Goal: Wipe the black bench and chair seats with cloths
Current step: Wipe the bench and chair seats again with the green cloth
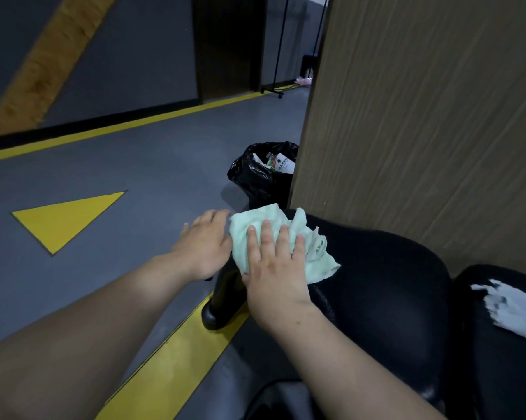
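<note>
A black padded seat [376, 283] fills the lower right, its left end resting on a black leg. A crumpled pale green cloth [313, 253] lies on the seat's far left end. My right hand [273, 268] presses flat on the cloth, fingers spread over it. Just left of the cloth, my left hand [204, 247] hangs past the seat's edge, fingers apart and holding nothing. A second black seat [497, 344] at the far right has a torn patch showing white.
A wooden panel [422, 116] rises right behind the seats. A bin lined with a black bag [255, 174] and holding rubbish stands on the grey floor beside the panel. Yellow lines and a yellow triangle [68, 219] mark the floor to the left.
</note>
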Available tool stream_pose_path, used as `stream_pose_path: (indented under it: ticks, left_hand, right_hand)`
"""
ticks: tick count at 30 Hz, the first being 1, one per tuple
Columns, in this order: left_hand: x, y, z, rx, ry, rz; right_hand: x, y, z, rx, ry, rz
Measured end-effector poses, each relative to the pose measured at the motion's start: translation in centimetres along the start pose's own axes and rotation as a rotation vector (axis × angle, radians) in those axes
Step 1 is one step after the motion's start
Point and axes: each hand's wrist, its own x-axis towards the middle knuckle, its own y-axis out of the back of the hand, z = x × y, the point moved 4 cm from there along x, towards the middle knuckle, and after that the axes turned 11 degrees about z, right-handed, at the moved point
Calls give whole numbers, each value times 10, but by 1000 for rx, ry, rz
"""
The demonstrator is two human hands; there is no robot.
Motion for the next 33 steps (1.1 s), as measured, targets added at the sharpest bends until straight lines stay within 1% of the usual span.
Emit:
stream_pose_path:
  ticks: [2, 6, 9, 11, 14, 15, 17, 20, 23, 25, 27, 30, 33]
  left_hand:
    - [-2, -2, 5, -6, -30, -35]
    - [-9, -5, 24, -19, -143, -95]
    - [-14, -9, 40, -32, -239, -100]
    - [-17, -12, 51, -34, -289, -116]
    - [-23, -17, 64, -7, -329, -141]
    - [-25, -18, 66, 8, -334, -146]
    - [-26, -19, 67, 25, -331, -159]
    - [-26, -22, 62, -4, -337, -150]
    - [-21, -21, 58, -175, -301, -92]
    - [-13, -19, 52, -290, -249, -27]
    - [-7, -20, 48, -315, -241, 2]
    - [-4, -23, 47, -327, -266, 22]
    - [0, -21, 46, -362, -259, 57]
  right_hand:
    - [-15, 2, 9, 0, 13, 1]
    - [-57, 6, 32, -18, 41, -11]
    - [-84, 12, 50, 67, 1, -33]
    - [-101, 14, 63, 127, -4, -18]
    - [-127, 23, 90, 185, -44, -130]
    - [-135, 27, 100, 210, -68, -145]
    - [-151, 30, 125, 256, -108, -119]
    - [-162, 30, 142, 294, -157, -197]
    - [-156, 26, 135, 266, -165, -173]
    - [-149, 21, 126, 186, -155, -120]
    - [-138, 21, 113, 169, -163, -96]
    - [-109, 12, 90, 154, -117, -53]
    - [-73, 17, 66, 166, -127, -80]
